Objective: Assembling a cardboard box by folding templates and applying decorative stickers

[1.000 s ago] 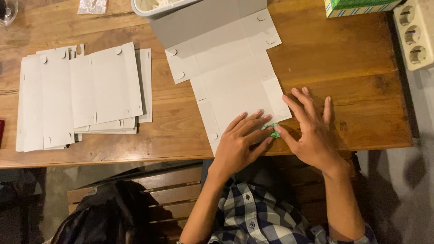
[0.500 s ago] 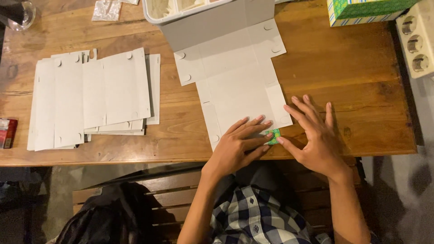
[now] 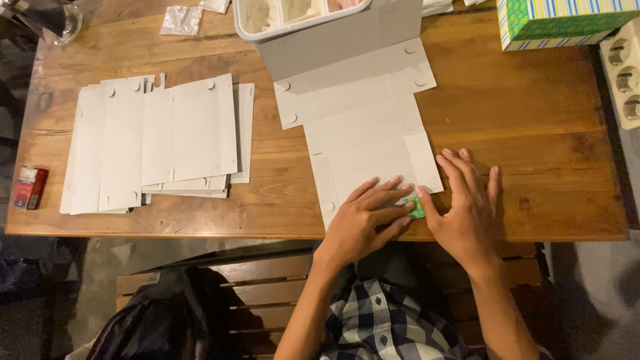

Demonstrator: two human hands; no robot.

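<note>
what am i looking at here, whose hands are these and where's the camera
The camera sits on a person's head and looks straight down, so the two bare hands are the wearer's own. They sit at a wooden table. The left hand and right hand press flat on the near edge of an unfolded grey cardboard box, with a small green piece between the fingertips. Neither hand lifts anything. To the left lies a stack of flat cardboard sheets. A white tray and a green box sit at the far edge.
</note>
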